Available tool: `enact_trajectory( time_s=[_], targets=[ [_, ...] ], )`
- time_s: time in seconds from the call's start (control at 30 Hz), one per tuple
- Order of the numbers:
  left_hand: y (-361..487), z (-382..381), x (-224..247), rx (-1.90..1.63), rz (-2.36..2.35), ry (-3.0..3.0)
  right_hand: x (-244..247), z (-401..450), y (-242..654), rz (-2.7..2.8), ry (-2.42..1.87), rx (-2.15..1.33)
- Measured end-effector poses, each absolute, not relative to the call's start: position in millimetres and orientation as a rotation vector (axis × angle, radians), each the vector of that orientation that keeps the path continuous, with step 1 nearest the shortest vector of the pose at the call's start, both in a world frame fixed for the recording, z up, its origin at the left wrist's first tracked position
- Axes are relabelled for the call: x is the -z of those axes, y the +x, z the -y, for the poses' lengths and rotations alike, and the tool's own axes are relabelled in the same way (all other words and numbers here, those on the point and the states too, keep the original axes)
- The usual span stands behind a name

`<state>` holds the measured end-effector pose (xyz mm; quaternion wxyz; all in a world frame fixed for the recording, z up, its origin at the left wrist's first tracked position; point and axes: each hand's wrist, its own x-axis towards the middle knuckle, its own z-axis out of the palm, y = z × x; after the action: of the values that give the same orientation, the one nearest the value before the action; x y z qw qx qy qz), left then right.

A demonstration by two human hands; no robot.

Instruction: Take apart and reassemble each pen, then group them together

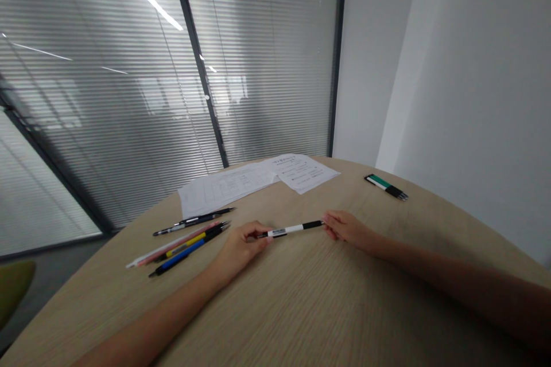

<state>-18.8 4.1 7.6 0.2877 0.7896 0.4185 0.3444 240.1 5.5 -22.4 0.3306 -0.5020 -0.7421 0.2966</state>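
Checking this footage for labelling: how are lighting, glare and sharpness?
Head view: dim light, with bright streaks, probably lamp reflections, on the glass partition; head view: shadow darkens the table beneath the right forearm; head view: small lettering on the white pen is too soft to read.

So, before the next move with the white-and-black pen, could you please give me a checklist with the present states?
1. Left hand holds one end of the white-and-black pen: ok.
2. Right hand is at the other, black end: ok.
3. Tip of that black end visible: not ok, fingers cover it.
4. Pen's point retracted: cannot tell.
5. Printed papers apart from both hands: ok.
6. Green pen apart from right hand: ok.
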Motion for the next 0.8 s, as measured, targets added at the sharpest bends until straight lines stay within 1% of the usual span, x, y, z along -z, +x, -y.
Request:
enact_trajectory(
  time_s=[0.23,0.37,0.53,0.63,0.73,0.8],
  targets=[
    [-18.0,3.3,-4.6,-1.143,-0.822,2.612,26.8,-6.9,243.9,1.891,-1.372,-0.806],
    [-17.1,6.3,-5.8,-1.157,-0.797,2.665,28.5,-6.9,244.9,1.838,-1.393,-0.855],
    [-17.9,0.6,-7.8,-1.168,-1.064,2.373,26.7,-6.6,240.5,1.752,-1.247,-0.990],
    [-18.0,-3.5,-8.8,-1.036,-1.248,2.099,24.1,-6.1,238.2,1.762,-1.143,-0.988],
    [-17.3,-4.9,-9.0,-0.883,-1.264,1.880,22.6,-5.4,237.3,1.796,-1.112,-1.015],
    [-16.8,-4.4,-8.7,-0.861,-1.239,1.791,22.9,-5.2,237.5,1.815,-1.126,-1.015]
  ],
)
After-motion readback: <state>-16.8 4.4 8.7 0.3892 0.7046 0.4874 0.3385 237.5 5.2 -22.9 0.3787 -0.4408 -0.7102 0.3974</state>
